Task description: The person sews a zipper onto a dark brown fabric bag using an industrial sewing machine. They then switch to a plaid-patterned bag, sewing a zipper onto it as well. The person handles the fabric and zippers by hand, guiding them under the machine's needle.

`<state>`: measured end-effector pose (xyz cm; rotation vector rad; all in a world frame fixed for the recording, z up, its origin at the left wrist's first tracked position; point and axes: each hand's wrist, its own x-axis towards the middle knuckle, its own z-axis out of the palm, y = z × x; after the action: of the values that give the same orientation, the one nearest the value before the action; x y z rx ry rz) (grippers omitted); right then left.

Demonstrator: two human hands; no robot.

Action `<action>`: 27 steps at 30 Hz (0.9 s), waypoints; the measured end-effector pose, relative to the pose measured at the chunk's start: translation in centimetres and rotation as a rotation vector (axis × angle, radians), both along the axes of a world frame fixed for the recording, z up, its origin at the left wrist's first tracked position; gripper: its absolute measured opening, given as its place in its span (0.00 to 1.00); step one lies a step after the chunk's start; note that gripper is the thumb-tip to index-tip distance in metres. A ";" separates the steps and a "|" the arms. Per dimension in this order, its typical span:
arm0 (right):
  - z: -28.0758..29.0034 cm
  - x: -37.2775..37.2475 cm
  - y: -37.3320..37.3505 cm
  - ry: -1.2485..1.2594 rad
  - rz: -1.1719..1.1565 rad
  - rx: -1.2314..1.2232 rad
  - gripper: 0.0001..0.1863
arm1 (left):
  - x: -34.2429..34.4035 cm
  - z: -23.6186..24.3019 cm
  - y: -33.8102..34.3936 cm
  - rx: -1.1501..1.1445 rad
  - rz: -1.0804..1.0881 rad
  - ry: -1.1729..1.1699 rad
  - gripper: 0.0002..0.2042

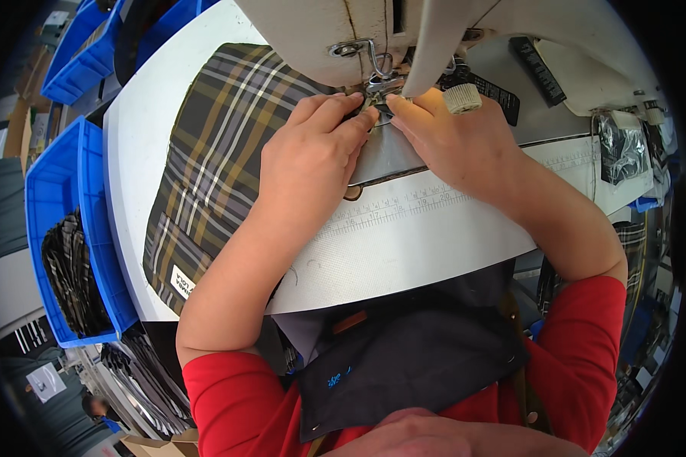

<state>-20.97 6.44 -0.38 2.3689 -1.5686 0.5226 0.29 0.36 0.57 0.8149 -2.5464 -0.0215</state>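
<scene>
A plaid fabric piece [221, 129] in dark grey, mustard and white lies on the left of the white sewing table, with a small white label [181, 282] near its lower edge. Its right end runs to the presser foot [381, 82] of the sewing machine [320, 34]. My left hand [309, 148] rests on that end, fingers pressed together beside the foot, closed on the fabric. Just right of the foot, my right hand [461, 145] has its thumb and index finger together in a pinch; what lies between them is hidden. A ribbed beige piece [463, 99] shows against its fingers.
A ruler strip [411, 206] crosses the table in front of my hands. On the left stands a blue bin [91, 228] with folded plaid pieces [72, 274]. A black strip with white print [537, 70] and a clear plastic packet [621, 148] lie at the right.
</scene>
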 end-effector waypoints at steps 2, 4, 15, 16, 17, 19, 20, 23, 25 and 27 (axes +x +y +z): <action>0.1 0.0 0.0 0.016 0.008 -0.018 0.06 | 0.0 0.0 0.0 0.004 -0.004 -0.004 0.12; 0.0 -0.1 -0.1 0.006 0.027 -0.014 0.06 | -0.1 0.0 -0.1 0.015 -0.011 0.006 0.12; -0.2 -0.3 -0.6 -0.038 0.017 -0.021 0.06 | 0.0 0.0 0.1 0.044 -0.001 0.025 0.11; -0.2 -0.5 -0.6 -0.042 0.032 -0.025 0.06 | 0.0 0.1 0.1 0.047 0.003 0.016 0.11; -0.2 -0.7 -0.5 -0.045 0.048 -0.028 0.06 | 0.0 0.2 0.2 0.061 0.013 0.010 0.12; 0.0 -0.3 -0.3 -0.035 0.049 -0.014 0.06 | 0.1 0.5 0.4 0.088 0.034 -0.003 0.12; 0.0 -0.1 -0.2 -0.028 0.045 -0.006 0.06 | 0.1 0.4 0.4 0.085 0.019 -0.003 0.12; 0.1 0.0 0.0 -0.013 0.041 -0.012 0.05 | -0.1 0.3 0.1 0.069 -0.025 -0.001 0.12; 0.2 0.0 0.0 -0.012 0.038 -0.021 0.05 | 0.0 0.2 0.0 0.049 -0.051 0.004 0.12; 0.1 0.0 -0.1 -0.010 0.041 -0.021 0.05 | 0.0 0.1 0.1 0.097 -0.020 0.036 0.11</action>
<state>-20.97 6.32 -0.26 2.3912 -1.5144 0.5579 0.29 0.45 0.66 0.8180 -2.5359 -0.1651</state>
